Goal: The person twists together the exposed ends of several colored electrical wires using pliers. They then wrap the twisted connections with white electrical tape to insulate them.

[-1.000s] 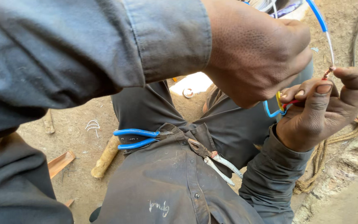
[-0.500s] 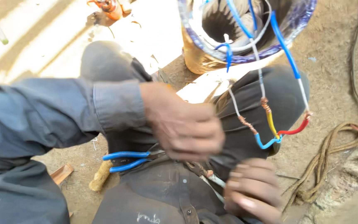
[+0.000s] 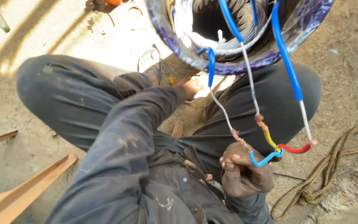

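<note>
Right hand (image 3: 245, 174) curled shut on the wire bundle (image 3: 270, 151); left hand (image 3: 189, 88) reaching low, grip unclear. Bundle above lap, running up toward the motor stator (image 3: 237, 37): blue, yellow, red, bare copper twists.

left arm outstretched, right hand (image 3: 245, 174) curled, fingers (image 3: 230, 159) bent
</note>
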